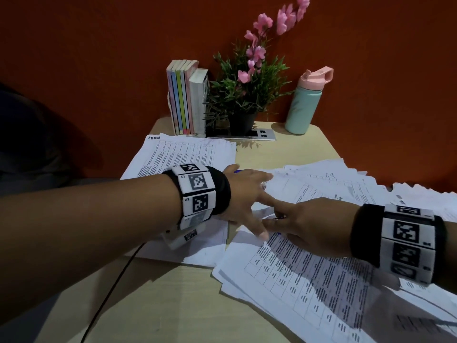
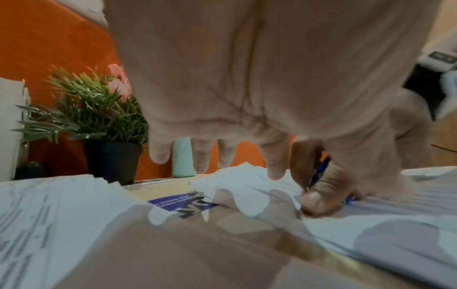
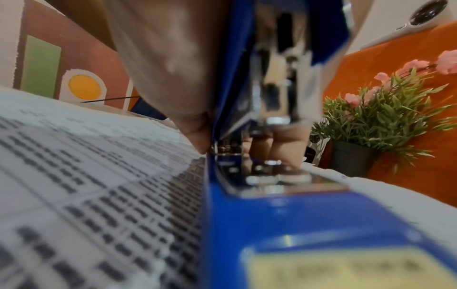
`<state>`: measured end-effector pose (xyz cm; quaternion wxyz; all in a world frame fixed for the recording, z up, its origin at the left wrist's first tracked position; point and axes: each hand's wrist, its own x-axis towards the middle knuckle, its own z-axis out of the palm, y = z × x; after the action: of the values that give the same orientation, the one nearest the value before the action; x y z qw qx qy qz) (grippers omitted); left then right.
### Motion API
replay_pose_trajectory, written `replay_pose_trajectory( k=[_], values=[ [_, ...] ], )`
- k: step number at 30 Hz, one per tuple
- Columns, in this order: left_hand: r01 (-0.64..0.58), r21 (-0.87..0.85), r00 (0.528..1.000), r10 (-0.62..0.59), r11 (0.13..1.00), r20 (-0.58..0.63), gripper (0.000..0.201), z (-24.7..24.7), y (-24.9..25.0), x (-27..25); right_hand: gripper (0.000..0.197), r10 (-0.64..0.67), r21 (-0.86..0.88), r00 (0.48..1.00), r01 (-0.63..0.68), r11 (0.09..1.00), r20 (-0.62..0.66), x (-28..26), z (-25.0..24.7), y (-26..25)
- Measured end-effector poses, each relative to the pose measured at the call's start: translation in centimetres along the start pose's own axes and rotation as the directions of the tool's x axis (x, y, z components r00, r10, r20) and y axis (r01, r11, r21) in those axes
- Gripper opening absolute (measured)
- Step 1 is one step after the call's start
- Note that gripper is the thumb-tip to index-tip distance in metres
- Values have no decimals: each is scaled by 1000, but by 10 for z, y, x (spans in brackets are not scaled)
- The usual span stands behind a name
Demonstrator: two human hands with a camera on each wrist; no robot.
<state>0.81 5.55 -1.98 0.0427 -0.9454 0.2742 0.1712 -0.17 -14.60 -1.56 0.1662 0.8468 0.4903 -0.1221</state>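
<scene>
Loose printed sheets (image 1: 309, 276) lie fanned over the pale table (image 1: 173, 305). My left hand (image 1: 247, 194) is spread over them with straight fingers, and its thumb (image 2: 319, 203) presses down on a sheet's corner. My right hand (image 1: 306, 226) meets it from the right and grips a blue stapler (image 3: 272, 224). In the right wrist view the stapler's blue base rests on the printed sheets (image 3: 86, 176), and its chrome magazine and blue top arm stand raised above the base. From the head view the hand hides nearly all of the stapler; only a blue tip (image 1: 279, 234) shows.
Another paper stack (image 1: 183, 154) sits at the back left. Upright books (image 1: 188, 100), a potted plant with pink flowers (image 1: 247, 90), a silver flat device (image 1: 262, 134) and a mint bottle with a pink lid (image 1: 304, 107) line the orange wall. A black cable (image 1: 111, 288) runs off the front left.
</scene>
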Motion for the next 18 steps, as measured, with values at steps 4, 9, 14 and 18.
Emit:
replay_pose_trajectory(
  k=[4,9,14,18],
  values=[
    [-7,86,999,3,996,52,76,5,3,2,51,9,-3,1000,-9,1000,5,3,1,2],
    [6,46,996,-10,999,90,76,3,4,2,52,-1,44,999,3,999,-36,11,-2,0],
    [9,-2,997,-9,1000,74,78,-3,5,-3,52,65,113,992,-53,992,-107,-4,-6,8],
    [91,-195,995,-95,977,-12,78,-23,-3,-17,54,109,245,984,-72,967,-140,-17,-15,6]
  ],
)
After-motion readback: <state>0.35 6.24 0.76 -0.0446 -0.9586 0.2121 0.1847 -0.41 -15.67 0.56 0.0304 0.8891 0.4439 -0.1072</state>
